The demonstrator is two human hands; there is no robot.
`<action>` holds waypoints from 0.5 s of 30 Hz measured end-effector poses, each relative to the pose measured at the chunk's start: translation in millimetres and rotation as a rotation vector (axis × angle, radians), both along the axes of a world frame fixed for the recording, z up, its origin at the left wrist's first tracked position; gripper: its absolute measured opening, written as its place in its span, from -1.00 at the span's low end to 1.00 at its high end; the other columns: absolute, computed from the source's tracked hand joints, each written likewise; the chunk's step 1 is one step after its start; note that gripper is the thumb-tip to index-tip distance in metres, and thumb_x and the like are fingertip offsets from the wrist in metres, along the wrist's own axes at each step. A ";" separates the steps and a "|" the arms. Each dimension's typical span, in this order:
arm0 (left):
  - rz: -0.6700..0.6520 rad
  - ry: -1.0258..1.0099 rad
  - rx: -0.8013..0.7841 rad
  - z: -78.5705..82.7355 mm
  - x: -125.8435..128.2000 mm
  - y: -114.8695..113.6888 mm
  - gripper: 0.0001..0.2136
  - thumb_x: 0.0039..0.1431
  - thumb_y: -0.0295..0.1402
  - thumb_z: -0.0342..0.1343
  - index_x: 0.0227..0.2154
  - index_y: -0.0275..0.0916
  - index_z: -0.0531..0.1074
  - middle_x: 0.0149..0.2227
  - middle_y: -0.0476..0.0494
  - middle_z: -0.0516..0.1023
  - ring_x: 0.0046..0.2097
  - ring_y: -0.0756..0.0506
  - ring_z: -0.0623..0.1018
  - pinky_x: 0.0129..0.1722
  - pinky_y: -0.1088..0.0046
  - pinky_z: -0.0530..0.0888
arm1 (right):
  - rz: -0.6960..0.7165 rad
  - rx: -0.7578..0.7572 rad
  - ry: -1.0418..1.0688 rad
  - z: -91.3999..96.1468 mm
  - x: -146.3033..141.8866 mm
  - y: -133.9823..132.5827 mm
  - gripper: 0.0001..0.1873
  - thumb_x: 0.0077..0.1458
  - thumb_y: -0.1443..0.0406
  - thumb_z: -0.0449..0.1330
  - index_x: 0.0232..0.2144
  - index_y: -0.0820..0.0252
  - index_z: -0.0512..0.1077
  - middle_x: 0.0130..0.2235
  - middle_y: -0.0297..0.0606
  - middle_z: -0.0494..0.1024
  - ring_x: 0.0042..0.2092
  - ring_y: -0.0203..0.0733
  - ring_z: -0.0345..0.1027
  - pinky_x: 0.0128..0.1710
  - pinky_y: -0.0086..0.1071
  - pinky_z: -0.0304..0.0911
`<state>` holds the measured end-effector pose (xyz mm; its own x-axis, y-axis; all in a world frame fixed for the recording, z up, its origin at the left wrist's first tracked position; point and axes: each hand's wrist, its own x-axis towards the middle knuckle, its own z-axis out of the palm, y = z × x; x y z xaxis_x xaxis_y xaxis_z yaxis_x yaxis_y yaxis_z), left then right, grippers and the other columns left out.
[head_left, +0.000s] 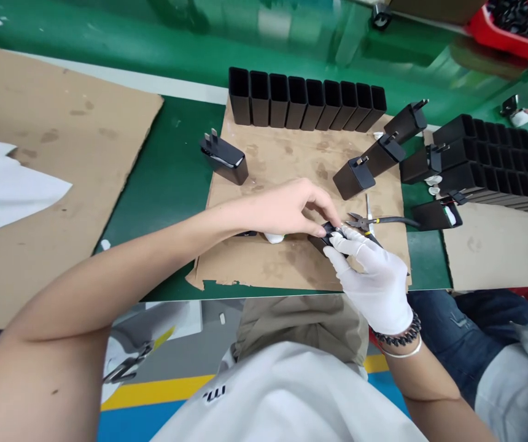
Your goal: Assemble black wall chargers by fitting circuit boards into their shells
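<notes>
Clamping the black case (320,244) in the shared grip of bare left hand (289,207) and gloved right hand (368,276), over the cardboard (268,267), near pliers (360,221); perhaps risking a slip through uneven pressure.

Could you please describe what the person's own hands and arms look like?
The left hand is bare, with no glove or wristband visible. The right hand wears a white glove; around that wrist are a dark beaded bracelet and a thin white band. No sleeve shows on either forearm.
</notes>
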<state>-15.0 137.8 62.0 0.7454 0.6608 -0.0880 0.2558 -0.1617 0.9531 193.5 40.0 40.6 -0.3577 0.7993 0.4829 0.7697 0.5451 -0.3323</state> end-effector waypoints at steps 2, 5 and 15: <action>0.011 -0.010 -0.006 -2.6 1.2 -1.4 -0.75 0.08 -0.51 0.24 -0.17 -0.18 0.66 -0.10 -0.05 0.72 -0.03 -0.11 0.67 0.07 0.31 0.57 | 0.022 0.005 0.011 -3.4 0.4 2.5 -0.90 0.27 0.33 0.29 -0.15 0.12 0.56 -0.04 -0.23 0.72 -0.05 -0.10 0.67 -0.10 -0.34 0.61; 0.005 0.006 0.057 -3.0 1.6 -2.6 -0.75 0.12 -0.50 0.23 -0.14 -0.22 0.65 -0.07 -0.10 0.71 -0.01 -0.10 0.67 0.05 0.36 0.57 | 0.065 0.089 0.007 -5.0 2.7 7.6 -0.85 0.21 0.34 0.34 -0.14 0.15 0.54 -0.08 -0.17 0.73 -0.10 -0.10 0.68 -0.13 -0.36 0.61; 0.163 0.041 0.324 47.7 -14.1 -1.1 -0.74 0.22 -0.39 0.18 -0.04 -0.24 0.57 0.00 -0.10 0.67 0.09 -0.16 0.62 0.13 0.32 0.53 | -0.075 0.173 -0.113 -7.2 3.7 0.5 -0.84 0.24 0.33 0.31 -0.10 0.13 0.54 -0.02 -0.10 0.70 -0.15 -0.04 0.69 -0.25 -0.33 0.60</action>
<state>-29.1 136.6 109.7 0.6282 0.7690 0.1182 0.3399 -0.4079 0.8474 197.2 40.4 33.4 -0.3597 0.7347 0.5752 0.8375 0.5260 -0.1481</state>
